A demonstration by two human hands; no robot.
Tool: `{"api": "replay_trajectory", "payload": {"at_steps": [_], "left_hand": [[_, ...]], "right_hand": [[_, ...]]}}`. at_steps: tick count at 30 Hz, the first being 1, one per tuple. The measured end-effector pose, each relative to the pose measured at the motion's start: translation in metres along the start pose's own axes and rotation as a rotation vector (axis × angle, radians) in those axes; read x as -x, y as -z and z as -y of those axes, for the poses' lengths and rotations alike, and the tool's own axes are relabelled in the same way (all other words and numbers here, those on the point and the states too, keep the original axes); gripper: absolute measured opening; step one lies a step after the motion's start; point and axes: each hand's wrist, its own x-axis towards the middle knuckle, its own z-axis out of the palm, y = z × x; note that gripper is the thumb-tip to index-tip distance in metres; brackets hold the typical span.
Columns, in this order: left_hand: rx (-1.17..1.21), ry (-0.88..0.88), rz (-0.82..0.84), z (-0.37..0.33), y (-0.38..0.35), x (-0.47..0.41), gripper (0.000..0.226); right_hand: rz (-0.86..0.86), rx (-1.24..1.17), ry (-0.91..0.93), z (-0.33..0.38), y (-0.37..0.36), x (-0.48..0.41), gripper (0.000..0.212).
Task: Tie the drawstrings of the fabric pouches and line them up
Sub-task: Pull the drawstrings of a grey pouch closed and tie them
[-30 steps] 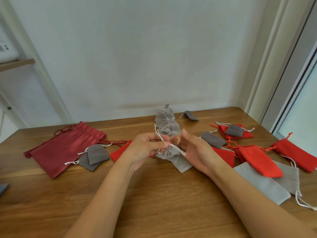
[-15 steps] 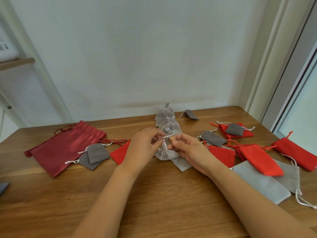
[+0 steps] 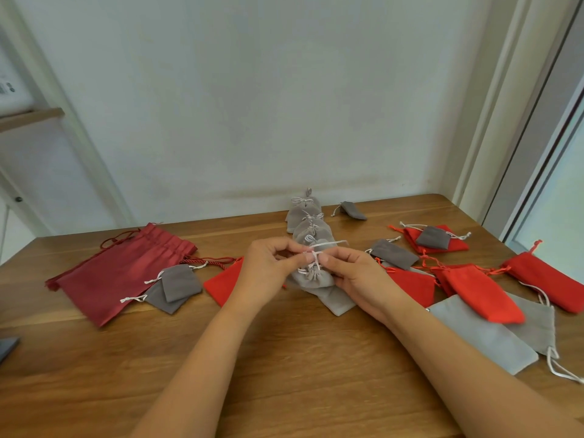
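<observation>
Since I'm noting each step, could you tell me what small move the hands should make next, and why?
Probably draw the white drawstring ends apart to snug the knot: both the left hand and right hand pinch it above the light grey pouch, whose neck is gathered, but the cord looks loosely crossed.

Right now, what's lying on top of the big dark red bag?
Two small dark grey pouches with white drawstrings lie overlapping on the dark red bag's lower right corner, partly on the table. Whatever is inside the bag, or beneath it, is covered.
</observation>
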Motion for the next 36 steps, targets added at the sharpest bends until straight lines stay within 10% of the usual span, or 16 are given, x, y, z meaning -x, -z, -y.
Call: {"api": "replay_trajectory", "payload": {"at_steps": [15, 36], "left_hand": [[0.497, 0.083, -0.048, -0.013, 0.015, -0.003, 0.011], [-0.396, 0.164, 0.278, -0.006, 0.006, 0.005, 0.031]], "right_hand": [[-0.101, -0.079, 0.056, 0.000, 0.005, -0.004, 0.026], [-0.109, 0.274, 0.201, 0.000, -0.004, 0.003, 0.022]]}}
